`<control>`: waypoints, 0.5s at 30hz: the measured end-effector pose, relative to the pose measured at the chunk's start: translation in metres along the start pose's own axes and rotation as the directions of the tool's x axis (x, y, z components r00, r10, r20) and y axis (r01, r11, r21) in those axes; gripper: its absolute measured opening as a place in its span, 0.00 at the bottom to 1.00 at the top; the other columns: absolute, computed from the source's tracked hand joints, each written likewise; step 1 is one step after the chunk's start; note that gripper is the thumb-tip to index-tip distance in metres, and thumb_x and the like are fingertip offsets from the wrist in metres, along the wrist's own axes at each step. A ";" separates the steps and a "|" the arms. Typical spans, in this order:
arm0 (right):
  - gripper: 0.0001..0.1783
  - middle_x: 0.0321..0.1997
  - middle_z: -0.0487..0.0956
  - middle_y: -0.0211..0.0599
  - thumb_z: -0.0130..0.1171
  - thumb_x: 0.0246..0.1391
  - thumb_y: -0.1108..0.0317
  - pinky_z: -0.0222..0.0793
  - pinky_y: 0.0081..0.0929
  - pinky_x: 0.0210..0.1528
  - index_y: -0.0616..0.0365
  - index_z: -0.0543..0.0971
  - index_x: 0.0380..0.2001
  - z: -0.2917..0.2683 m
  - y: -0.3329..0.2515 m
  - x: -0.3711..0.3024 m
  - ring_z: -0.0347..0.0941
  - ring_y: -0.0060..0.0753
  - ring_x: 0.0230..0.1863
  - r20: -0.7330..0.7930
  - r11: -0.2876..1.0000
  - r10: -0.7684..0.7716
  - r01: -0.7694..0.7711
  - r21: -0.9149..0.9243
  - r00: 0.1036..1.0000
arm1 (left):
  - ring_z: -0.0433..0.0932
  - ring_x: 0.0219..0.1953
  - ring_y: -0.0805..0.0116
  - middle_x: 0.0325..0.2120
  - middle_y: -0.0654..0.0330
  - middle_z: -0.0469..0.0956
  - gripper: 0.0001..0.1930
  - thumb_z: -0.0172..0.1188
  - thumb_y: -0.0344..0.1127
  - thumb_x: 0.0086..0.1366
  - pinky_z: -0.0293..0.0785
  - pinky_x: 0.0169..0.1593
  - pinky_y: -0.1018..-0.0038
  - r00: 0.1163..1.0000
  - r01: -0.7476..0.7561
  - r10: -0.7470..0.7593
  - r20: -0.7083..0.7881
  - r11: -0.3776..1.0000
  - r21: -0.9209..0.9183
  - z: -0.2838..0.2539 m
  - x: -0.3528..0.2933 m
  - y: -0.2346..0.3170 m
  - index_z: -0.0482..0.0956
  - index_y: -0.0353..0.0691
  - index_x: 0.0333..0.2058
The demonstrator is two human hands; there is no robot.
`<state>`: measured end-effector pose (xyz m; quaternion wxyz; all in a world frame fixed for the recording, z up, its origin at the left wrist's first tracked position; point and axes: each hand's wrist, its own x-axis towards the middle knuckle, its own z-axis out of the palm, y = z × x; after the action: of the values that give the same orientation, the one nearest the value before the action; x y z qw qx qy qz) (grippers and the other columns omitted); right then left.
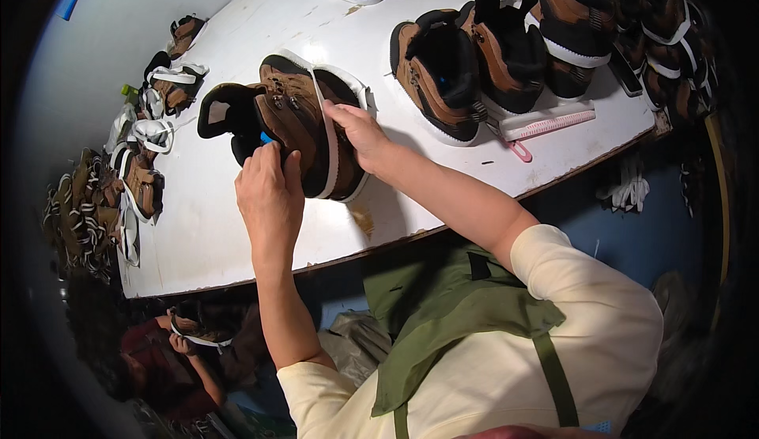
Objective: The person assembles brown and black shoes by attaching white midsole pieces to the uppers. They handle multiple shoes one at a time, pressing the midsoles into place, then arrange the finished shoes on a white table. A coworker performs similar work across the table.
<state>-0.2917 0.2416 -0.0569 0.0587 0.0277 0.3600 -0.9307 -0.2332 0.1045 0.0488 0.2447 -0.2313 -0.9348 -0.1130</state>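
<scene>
A brown and black hiking boot (296, 119) is held tilted on its side over the white table, its black collar toward the left and its white-edged sole toward the right. My left hand (270, 190) has its fingers curled at the boot's ankle opening, beside a bit of blue inside it. My right hand (360, 136) grips the boot at the sole side, thumb along the pale edge. The fingers behind the sole are hidden. I cannot tell whether the sole is fully joined to the upper.
Several finished-looking boots (439, 75) stand at the right, by a white and pink brush-like strip (549, 121) and a pink loop (519, 151). More shoe parts (142, 178) line the left edge of the white table (213, 241). A co-worker (178, 368) holds a shoe at lower left.
</scene>
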 end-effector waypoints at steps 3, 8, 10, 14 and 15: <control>0.16 0.41 0.76 0.26 0.48 0.64 0.54 0.63 0.22 0.53 0.55 0.75 0.40 -0.009 0.010 -0.003 0.68 0.18 0.46 0.048 0.995 -0.098 0.098 0.014 0.994 | 0.75 0.31 0.55 0.29 0.49 0.76 0.09 0.59 0.32 0.64 0.71 0.36 0.68 0.997 0.009 -0.016 -0.078 0.996 -0.088 0.003 -0.002 -0.006 0.73 0.32 0.37; 0.26 0.61 0.69 0.37 0.39 0.67 0.60 0.51 0.23 0.66 0.60 0.61 0.64 -0.012 0.010 -0.020 0.61 0.28 0.63 0.163 0.822 -0.344 0.380 -0.424 0.925 | 0.69 0.25 0.78 0.26 0.61 0.76 0.12 0.61 0.33 0.65 0.65 0.27 0.81 0.953 0.229 -0.300 -0.052 0.820 -0.524 -0.013 -0.004 -0.015 0.75 0.29 0.40; 0.26 0.61 0.69 0.37 0.38 0.68 0.60 0.51 0.23 0.66 0.61 0.61 0.64 -0.030 0.029 0.001 0.61 0.28 0.63 0.188 0.808 -0.428 0.468 -0.358 0.884 | 0.64 0.24 0.82 0.24 0.67 0.72 0.11 0.60 0.34 0.66 0.59 0.25 0.84 0.948 0.230 -0.316 -0.049 0.779 -0.583 -0.031 0.002 -0.009 0.75 0.29 0.39; 0.27 0.65 0.65 0.41 0.43 0.65 0.61 0.50 0.23 0.67 0.62 0.61 0.64 -0.021 0.009 -0.022 0.59 0.30 0.66 0.152 0.864 -0.286 0.323 -0.387 0.946 | 0.67 0.29 0.81 0.28 0.65 0.74 0.13 0.61 0.34 0.65 0.64 0.33 0.85 0.914 0.177 -0.356 -0.196 0.783 -0.596 -0.055 -0.013 -0.037 0.75 0.27 0.41; 0.28 0.65 0.65 0.41 0.45 0.65 0.61 0.50 0.24 0.68 0.62 0.61 0.64 -0.026 0.006 -0.027 0.58 0.31 0.66 0.126 0.850 -0.285 0.312 -0.425 0.950 | 0.67 0.30 0.80 0.29 0.65 0.75 0.14 0.61 0.34 0.65 0.64 0.33 0.85 0.904 0.188 -0.368 -0.219 0.800 -0.569 -0.062 -0.020 -0.041 0.75 0.27 0.42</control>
<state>-0.2641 0.2568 -0.0775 -0.0714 -0.0696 0.5587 -0.8234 -0.2131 0.0416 0.0875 0.2984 -0.1275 -0.8373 -0.4400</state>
